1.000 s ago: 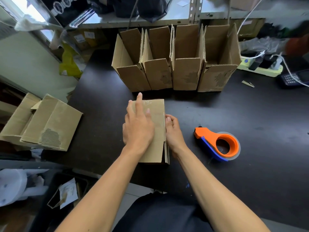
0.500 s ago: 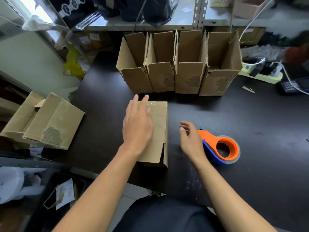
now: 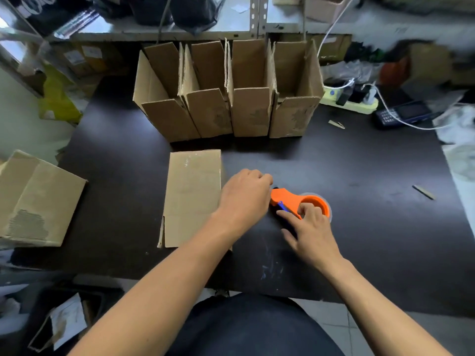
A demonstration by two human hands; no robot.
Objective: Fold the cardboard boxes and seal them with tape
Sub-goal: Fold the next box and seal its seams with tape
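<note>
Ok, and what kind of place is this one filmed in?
Most likely a small packing or shipping workroom. A row of open cardboard boxes stands on a dark worktable, an orange tape dispenser lies by the hands, and metal shelving behind holds bags and more cartons.

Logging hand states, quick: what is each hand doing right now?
Left hand: fingers curled at the tape dispenser's front end; what they hold cannot be told.
Right hand: open, fingers on the dispenser.
</note>
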